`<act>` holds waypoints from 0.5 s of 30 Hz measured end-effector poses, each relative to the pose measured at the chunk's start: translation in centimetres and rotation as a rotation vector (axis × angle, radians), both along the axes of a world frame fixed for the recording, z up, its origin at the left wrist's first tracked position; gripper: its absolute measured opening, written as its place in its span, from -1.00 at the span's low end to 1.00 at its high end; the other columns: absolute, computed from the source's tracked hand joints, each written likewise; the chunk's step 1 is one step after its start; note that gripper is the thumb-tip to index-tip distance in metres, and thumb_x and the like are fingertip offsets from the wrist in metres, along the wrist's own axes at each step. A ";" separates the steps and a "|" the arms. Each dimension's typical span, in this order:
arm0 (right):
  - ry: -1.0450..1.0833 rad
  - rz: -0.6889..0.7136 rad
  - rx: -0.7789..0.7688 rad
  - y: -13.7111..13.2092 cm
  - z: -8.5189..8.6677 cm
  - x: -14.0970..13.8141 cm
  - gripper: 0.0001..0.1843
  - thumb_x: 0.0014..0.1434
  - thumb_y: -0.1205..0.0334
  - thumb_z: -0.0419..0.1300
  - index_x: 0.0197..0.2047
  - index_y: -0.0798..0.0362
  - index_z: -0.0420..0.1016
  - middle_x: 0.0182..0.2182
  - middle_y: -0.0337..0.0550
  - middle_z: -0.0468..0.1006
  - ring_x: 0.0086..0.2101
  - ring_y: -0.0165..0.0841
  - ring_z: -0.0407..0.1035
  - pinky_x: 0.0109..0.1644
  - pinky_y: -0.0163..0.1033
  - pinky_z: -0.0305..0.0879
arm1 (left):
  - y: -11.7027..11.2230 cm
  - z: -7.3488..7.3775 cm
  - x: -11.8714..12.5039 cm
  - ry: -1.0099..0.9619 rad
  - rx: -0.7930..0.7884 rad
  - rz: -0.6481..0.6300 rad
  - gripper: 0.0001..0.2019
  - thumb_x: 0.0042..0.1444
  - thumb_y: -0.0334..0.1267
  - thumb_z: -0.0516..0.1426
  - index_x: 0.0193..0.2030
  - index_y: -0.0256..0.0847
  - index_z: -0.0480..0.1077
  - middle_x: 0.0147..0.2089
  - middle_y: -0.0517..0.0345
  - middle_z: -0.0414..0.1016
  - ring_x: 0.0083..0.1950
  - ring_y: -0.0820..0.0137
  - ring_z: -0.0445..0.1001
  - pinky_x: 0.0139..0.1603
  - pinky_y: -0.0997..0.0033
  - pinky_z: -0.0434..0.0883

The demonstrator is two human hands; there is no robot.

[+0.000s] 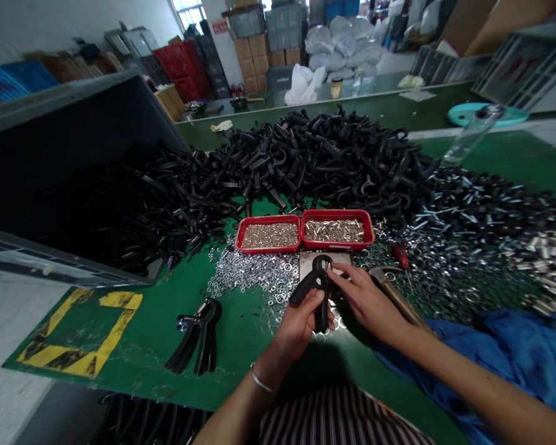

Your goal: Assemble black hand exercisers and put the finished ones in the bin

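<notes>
My left hand point(301, 321) is wrapped around a handle of a black plastic clamp point(322, 284), which has two splayed legs and a rounded head. At that head, the thumb and fingers of my right hand point(364, 296) pinch a small shiny metal part; its exact shape is mostly hidden. Beneath the clamp lies a metal plate point(308, 262), partly covered by my hands. A hammer point(398, 300) rests beside my right wrist. Off to the left, another group of black clamps point(199, 337) with metal fittings lies on the green table point(157, 321).
Two red trays point(268, 250) of small metal pins sit ahead. Loose rings point(254, 272) spread around them. Behind is a large heap of black parts point(306, 154), spilling from a grey crate point(74, 117). Bolts point(482, 210) and metal sleeves point(549, 259) lie right, near blue cloth point(514, 364).
</notes>
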State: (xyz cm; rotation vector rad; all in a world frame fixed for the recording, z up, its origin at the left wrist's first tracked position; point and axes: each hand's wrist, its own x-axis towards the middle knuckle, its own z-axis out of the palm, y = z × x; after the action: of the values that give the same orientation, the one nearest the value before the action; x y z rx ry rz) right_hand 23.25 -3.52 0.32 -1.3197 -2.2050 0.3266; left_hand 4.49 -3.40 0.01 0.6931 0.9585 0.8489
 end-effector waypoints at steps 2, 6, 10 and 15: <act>0.108 -0.115 0.028 0.4 0.1 1.4 -0.49 0.36 0.32 -0.03 0.35 -0.07 0.24 0.21 0.07 0.33 0.19 -0.10 0.25 0.26 0.14 0.25 | 1.0 0.3 -0.1 0.375 0.220 0.007 -0.71 0.15 -0.02 0.20 -0.21 -0.23 0.40 -0.39 0.13 0.41 -0.38 0.33 0.45 -0.32 0.30 0.45; 0.213 -0.304 0.012 1.6 0.0 4.6 -0.65 0.38 0.22 -0.02 0.15 -0.03 0.44 0.04 0.03 0.47 0.07 -0.12 0.37 0.20 0.12 0.27 | 2.6 -0.5 0.6 1.156 0.777 -0.104 -0.87 0.19 -0.22 0.16 -0.22 -0.25 0.41 -0.21 -0.06 0.48 -0.11 0.15 0.48 0.00 0.13 0.38; 0.197 -0.288 -0.080 2.0 -0.3 6.9 -0.71 0.37 0.18 0.01 0.00 -0.03 0.51 -0.07 -0.03 0.56 -0.03 -0.15 0.44 0.12 0.06 0.32 | 2.5 -1.2 0.8 1.452 0.878 -0.314 -0.74 0.26 -0.12 0.12 -0.13 -0.32 0.41 -0.18 -0.18 0.49 -0.15 0.08 0.50 -0.09 0.14 0.38; 0.166 -0.268 -0.014 4.9 1.0 5.8 -0.78 0.33 0.16 0.12 -0.07 0.02 0.53 -0.12 -0.03 0.58 -0.07 -0.16 0.42 0.07 -0.02 0.29 | 7.7 1.8 -3.2 1.520 1.033 -0.246 -0.71 0.36 -0.11 -0.02 -0.05 -0.26 0.41 -0.14 -0.08 0.52 -0.12 0.20 0.50 -0.06 0.26 0.39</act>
State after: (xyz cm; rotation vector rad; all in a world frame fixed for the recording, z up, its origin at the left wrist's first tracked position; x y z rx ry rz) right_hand 29.03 1.38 1.33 -1.5173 -1.8657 0.3364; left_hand 1.31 4.34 1.84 2.4917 1.6524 0.4271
